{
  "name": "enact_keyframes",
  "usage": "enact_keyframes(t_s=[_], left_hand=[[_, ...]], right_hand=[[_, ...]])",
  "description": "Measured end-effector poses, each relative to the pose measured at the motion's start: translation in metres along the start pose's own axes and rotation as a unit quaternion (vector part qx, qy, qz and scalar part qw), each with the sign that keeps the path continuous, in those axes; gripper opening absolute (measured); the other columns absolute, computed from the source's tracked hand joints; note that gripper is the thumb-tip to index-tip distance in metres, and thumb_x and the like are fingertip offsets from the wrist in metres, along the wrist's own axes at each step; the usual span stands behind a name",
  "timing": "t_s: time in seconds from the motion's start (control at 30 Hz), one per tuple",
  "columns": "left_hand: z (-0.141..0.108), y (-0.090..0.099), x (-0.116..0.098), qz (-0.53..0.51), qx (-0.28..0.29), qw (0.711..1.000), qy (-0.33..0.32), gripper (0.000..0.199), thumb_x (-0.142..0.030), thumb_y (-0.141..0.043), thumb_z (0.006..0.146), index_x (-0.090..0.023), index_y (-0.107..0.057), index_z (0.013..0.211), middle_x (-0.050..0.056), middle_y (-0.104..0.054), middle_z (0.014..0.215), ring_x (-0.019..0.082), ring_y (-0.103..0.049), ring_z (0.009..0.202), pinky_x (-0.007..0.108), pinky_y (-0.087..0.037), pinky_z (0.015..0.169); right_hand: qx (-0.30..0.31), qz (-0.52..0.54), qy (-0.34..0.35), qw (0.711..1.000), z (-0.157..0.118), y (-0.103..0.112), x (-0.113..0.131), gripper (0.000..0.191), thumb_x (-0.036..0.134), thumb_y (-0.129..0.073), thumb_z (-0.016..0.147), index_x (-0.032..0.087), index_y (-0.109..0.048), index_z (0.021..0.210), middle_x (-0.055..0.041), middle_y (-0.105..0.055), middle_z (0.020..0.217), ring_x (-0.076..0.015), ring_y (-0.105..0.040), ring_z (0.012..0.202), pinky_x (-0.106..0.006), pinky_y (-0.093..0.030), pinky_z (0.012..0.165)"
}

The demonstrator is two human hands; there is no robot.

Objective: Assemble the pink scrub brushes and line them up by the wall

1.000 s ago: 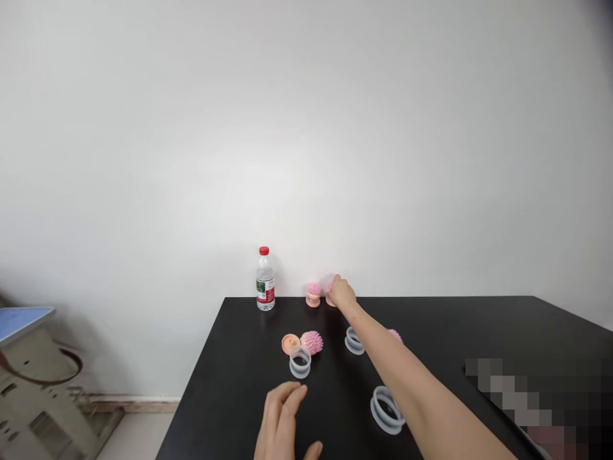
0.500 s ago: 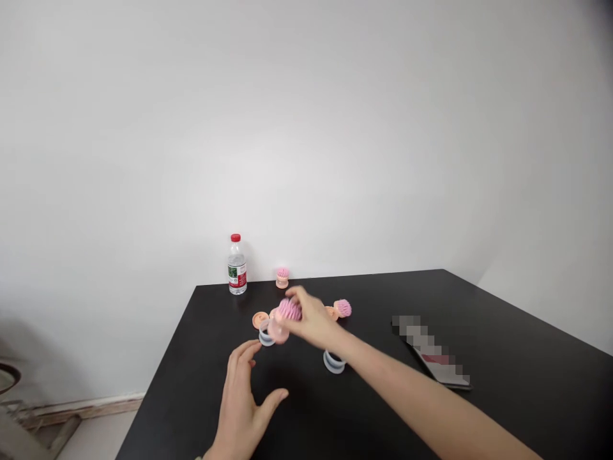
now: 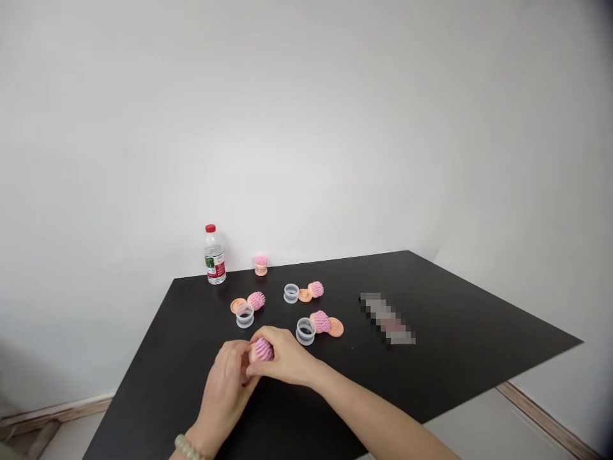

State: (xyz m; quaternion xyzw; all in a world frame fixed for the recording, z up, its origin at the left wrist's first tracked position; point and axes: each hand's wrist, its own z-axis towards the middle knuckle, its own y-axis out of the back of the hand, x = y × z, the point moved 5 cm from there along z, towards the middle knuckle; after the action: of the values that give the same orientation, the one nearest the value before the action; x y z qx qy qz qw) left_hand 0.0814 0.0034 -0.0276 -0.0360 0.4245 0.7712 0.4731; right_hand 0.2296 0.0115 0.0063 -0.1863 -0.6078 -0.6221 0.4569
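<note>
Both hands on one piece: my right hand (image 3: pixel 286 359) grips the pink-bristled brush (image 3: pixel 263 349) by its head, while my left hand (image 3: pixel 224 375) is closed around its other end, the exact contact partly hidden by fingers. Brush position: over the near left part of the black bench (image 3: pixel 460 326). Beyond lie three sets, each comprising a clear ring (image 3: pixel 305 340), a bristled head (image 3: pixel 320 321) and a peach disc (image 3: pixel 337 327). One whole brush (image 3: pixel 261 266) stands near the rear edge, right of the red-capped bottle (image 3: pixel 215 263).
</note>
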Motion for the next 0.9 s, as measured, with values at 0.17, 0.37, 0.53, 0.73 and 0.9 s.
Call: enact_keyframes(t_s=[0.17,0.37,0.53,0.73,0.9], left_hand=[[0.001,-0.001,0.01,0.042,-0.023,0.999,-0.008,0.019,-0.028,-0.064,0.087,-0.023,-0.051,0.101,0.006,-0.062,0.097,0.024,-0.065,0.086,0.036,-0.055,0.07],[0.004,-0.002,0.007,0.028,0.055,0.995,0.078,0.019,-0.02,-0.067,0.075,-0.024,-0.05,0.083,-0.003,-0.057,0.074,0.016,-0.059,0.062,0.027,-0.047,0.056],[0.011,0.001,0.002,-0.066,0.106,0.981,0.15,0.039,-0.033,-0.083,0.062,-0.023,-0.048,0.075,-0.004,-0.062,0.072,0.017,-0.059,0.064,0.026,-0.044,0.057],[0.008,0.001,-0.002,-0.069,0.087,0.987,0.113,0.024,-0.031,-0.075,0.075,-0.022,-0.053,0.081,0.001,-0.062,0.085,0.018,-0.061,0.073,0.028,-0.046,0.065],[0.004,-0.002,0.002,-0.064,0.093,0.983,0.148,0.029,-0.027,-0.078,0.072,-0.022,-0.051,0.084,0.0,-0.062,0.086,0.019,-0.061,0.075,0.03,-0.048,0.067]], right_hand=[[0.002,0.002,0.016,1.0,0.007,-0.007,-0.009,0.029,0.036,-0.082,0.072,0.024,-0.068,0.094,0.0022,-0.065,0.091,-0.0164,-0.061,0.083,-0.025,-0.047,0.072],[-0.005,0.023,0.079,0.997,-0.002,-0.01,-0.012,0.032,0.03,-0.086,0.068,0.022,-0.069,0.094,0.0005,-0.063,0.093,-0.0181,-0.062,0.085,-0.029,-0.05,0.078],[0.044,0.07,0.135,0.987,-0.01,-0.006,-0.01,0.063,0.028,-0.09,0.064,0.026,-0.061,0.12,-0.0057,-0.059,0.125,-0.0256,-0.056,0.116,-0.039,-0.045,0.101],[0.013,0.026,0.011,1.0,-0.011,-0.005,-0.018,0.048,0.028,-0.087,0.065,0.022,-0.061,0.105,-0.0033,-0.063,0.103,-0.0251,-0.061,0.097,-0.039,-0.049,0.088],[0.054,0.036,0.053,0.997,-0.016,-0.005,-0.011,0.069,0.014,-0.083,0.066,0.029,-0.056,0.128,-0.0051,-0.052,0.135,-0.027,-0.051,0.126,-0.04,-0.041,0.107]])
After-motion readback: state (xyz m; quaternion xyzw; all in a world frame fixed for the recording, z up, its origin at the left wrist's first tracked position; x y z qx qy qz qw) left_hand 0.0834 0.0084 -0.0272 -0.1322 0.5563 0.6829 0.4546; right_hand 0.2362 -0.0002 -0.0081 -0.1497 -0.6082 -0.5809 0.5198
